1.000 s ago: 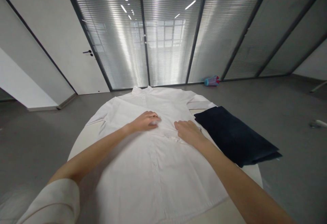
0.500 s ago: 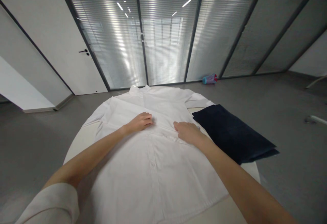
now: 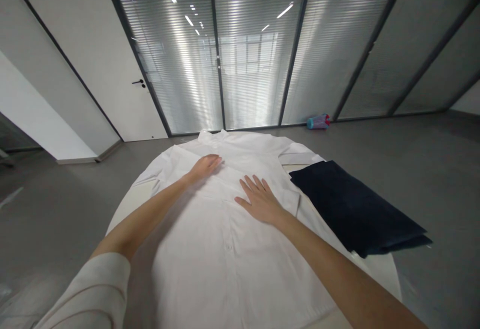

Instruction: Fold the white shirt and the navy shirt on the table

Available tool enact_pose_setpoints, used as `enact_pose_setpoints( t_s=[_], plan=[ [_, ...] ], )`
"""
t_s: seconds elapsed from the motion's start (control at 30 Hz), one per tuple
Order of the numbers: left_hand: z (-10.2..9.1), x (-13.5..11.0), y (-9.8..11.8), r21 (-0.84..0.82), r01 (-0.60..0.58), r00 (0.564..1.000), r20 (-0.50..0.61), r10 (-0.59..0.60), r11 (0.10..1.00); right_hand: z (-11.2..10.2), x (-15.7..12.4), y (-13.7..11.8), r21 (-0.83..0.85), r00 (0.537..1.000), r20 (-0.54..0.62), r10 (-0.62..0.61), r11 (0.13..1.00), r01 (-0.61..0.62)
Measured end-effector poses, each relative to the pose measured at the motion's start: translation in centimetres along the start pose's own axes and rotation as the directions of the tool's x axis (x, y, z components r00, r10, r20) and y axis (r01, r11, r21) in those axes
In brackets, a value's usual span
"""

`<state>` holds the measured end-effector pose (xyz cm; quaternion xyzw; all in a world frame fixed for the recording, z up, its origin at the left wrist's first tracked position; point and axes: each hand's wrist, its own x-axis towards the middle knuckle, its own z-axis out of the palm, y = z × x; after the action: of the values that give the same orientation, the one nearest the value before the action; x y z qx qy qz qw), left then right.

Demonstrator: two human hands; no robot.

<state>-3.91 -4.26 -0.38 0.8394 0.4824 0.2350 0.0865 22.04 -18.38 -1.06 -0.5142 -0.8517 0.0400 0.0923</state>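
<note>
A white button-up shirt [image 3: 202, 269] lies spread over a round white table [image 3: 125, 209], its collar at the far edge and its hem toward me. My right hand [image 3: 260, 200] rests flat on the middle of the shirt, fingers spread, right of the button line. Higher up and to the left, my left hand [image 3: 204, 166] is over the shirt's chest, fingers stretched out and holding nothing; whether it touches the cloth is hard to tell. Some creases run across the cloth between the hands.
Folded dark navy cloth [image 3: 356, 209] lies on the table's right side and hangs past its edge. A blue and pink basket-like container [image 3: 318, 122] is on the floor by the glass partition [image 3: 251, 84]. A white door [image 3: 123, 94] stands at the left.
My right hand has gone from curled at the cloth to lying flat with spread fingers. My left hand has moved slightly up the shirt, and its fingers have straightened. The view has shifted slightly.
</note>
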Motion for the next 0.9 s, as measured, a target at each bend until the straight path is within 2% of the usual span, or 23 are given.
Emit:
enact_pose_setpoints(
  t_s=[0.07, 0.13, 0.2, 0.3, 0.4, 0.57, 0.73, 0.83, 0.9],
  plan=[
    [-1.8, -0.9, -3.4, 0.148, 0.169, 0.982, -0.103, -0.155, 0.974, 0.4, 0.0, 0.2, 0.007, 0.999, 0.038, -0.004, 1.0, 0.004],
    [-3.8, -2.1, -6.7, 0.239, 0.293, 0.954, -0.142, -0.265, 0.926, 0.4, 0.0, 0.3, 0.015, 0.999, 0.052, -0.001, 1.0, 0.001],
    [-5.2, -3.3, -9.5, 0.297, 0.372, 0.928, -0.096, -0.36, 0.88, 0.2, 0.0, 0.4, 0.016, 0.998, 0.059, 0.002, 1.0, -0.003],
    [-5.7, -4.2, -12.1, 0.388, 0.461, 0.862, 0.019, -0.507, 0.798, 0.0, -0.1, 0.8, 0.008, 0.995, 0.098, 0.015, 1.0, -0.016],
    [-5.3, -4.1, -12.9, 0.44, 0.479, 0.819, 0.086, -0.567, 0.759, -0.1, -0.4, 1.7, 0.001, 0.985, 0.163, 0.058, 0.998, -0.059],
    [-5.0, -3.3, -12.2, 0.489, 0.452, 0.829, 0.078, -0.554, 0.745, -0.4, -0.5, 2.5, 0.006, 0.972, 0.22, 0.088, 0.996, -0.091],
    [-4.5, -2.4, -12.5, 0.502, 0.44, 0.875, -0.052, -0.482, 0.745, -0.5, -0.6, 2.3, 0.031, 0.972, 0.222, 0.076, 0.996, -0.085],
    [-4.1, -1.9, -13.2, 0.439, 0.487, 0.848, -0.033, -0.528, 0.755, -0.6, -0.7, 2.2, 0.045, 0.973, 0.22, 0.073, 0.995, -0.084],
    [-3.8, -1.7, -13.0, 0.433, 0.505, 0.831, -0.013, -0.556, 0.746, -0.7, -0.7, 2.3, 0.052, 0.972, 0.226, 0.067, 0.995, -0.081]
  ],
)
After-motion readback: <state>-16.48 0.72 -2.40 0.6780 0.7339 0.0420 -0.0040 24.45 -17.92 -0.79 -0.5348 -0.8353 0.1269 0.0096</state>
